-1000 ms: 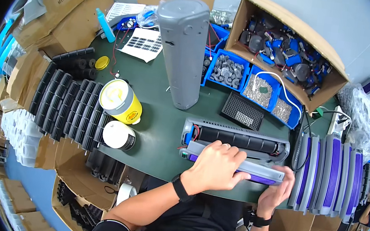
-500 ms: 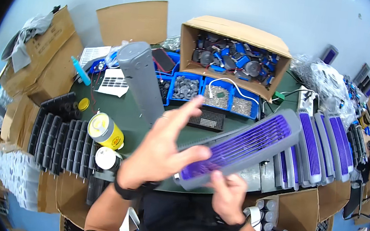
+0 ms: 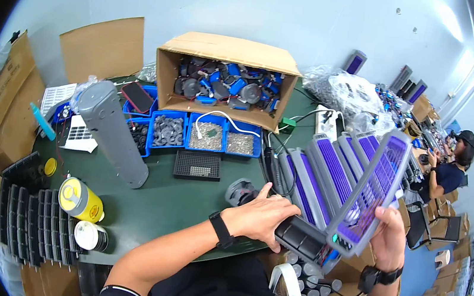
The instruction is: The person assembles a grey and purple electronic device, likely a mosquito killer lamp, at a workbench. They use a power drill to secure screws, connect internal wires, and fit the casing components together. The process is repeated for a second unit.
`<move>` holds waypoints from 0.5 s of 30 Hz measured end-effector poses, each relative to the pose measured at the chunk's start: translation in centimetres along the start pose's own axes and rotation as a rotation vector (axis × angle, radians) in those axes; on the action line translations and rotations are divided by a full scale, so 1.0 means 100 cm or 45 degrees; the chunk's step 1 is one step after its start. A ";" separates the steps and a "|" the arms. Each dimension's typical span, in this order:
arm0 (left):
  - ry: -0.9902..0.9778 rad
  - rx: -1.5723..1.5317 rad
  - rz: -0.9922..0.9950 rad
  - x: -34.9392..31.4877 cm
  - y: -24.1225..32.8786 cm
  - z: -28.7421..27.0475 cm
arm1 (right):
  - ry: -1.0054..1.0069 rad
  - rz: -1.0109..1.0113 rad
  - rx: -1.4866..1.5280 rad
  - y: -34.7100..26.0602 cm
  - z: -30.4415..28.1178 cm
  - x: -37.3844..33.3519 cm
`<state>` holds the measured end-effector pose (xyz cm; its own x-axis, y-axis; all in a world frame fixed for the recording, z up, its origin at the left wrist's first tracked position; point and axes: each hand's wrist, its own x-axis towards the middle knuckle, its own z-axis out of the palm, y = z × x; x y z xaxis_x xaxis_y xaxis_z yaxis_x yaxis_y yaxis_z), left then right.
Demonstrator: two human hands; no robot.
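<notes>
My right hand (image 3: 390, 243) grips a grey frame with a purple slatted grille (image 3: 376, 190) near its lower end. The frame is tilted, and a small green light shows near its lower corner. My left hand (image 3: 261, 216) is closed around a long black part (image 3: 302, 237) just left of the frame's lower end. A grey round cap (image 3: 239, 191) shows beyond my left fingers; whether it joins the black part is hidden by the hand. Behind the held frame, several similar grey and purple frames (image 3: 324, 168) lean side by side at the table's right.
A cardboard box (image 3: 232, 48) of blue and grey parts stands at the back, above blue bins (image 3: 241, 144). On the left are a tall grey casing (image 3: 116, 135), a yellow cup (image 3: 80, 199) and black racks (image 3: 29, 225). A co-worker (image 3: 452, 170) sits at far right.
The view has turned right. My right hand has raised the purple-grilled frame rightward, more upright. My left hand, earlier raised with spread fingers, has come down onto the black part.
</notes>
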<state>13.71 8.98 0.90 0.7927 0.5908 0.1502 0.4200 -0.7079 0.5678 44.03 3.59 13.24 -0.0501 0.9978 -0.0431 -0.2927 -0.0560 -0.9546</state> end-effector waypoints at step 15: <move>1.723 -0.577 -0.894 -0.198 -0.001 -0.047 | -0.671 -0.118 0.151 -0.021 0.179 0.097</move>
<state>-4.10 -0.84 1.68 -0.5584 0.8043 0.2032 0.1607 -0.1355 0.9777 27.10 12.75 20.09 -0.4817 0.8477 0.2221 -0.4226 -0.0027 -0.9063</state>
